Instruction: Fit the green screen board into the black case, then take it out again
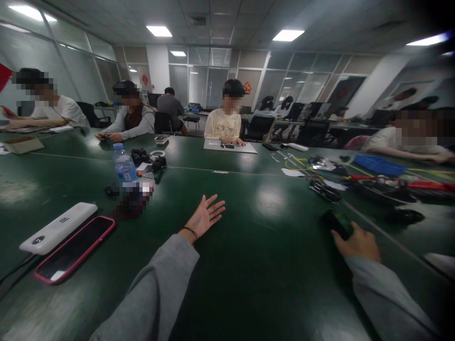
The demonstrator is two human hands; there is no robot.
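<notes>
Left grip [206, 216] is spread, a dark block [338, 224] clasped by the right grip [357, 242]; pink-cased phone [76, 249] and water bottle [124, 163] are set on the green office counter [266, 251]

2 arms in view, both in long grey sleeves [159, 284], reaching fwd from the lower edge. L forearm slants up & to the R; L wrist [187, 232] is bare past the cuff, w/ 1 thin dark band [192, 231] round it. L hand [206, 215] is palm up, all 5 digits apart & nearly straight, thumb on its L side. R forearm slants up & to the L. R hand [357, 241], well apart from L, is bent in a grip, back of hand up, fingers partly hidden.
</notes>
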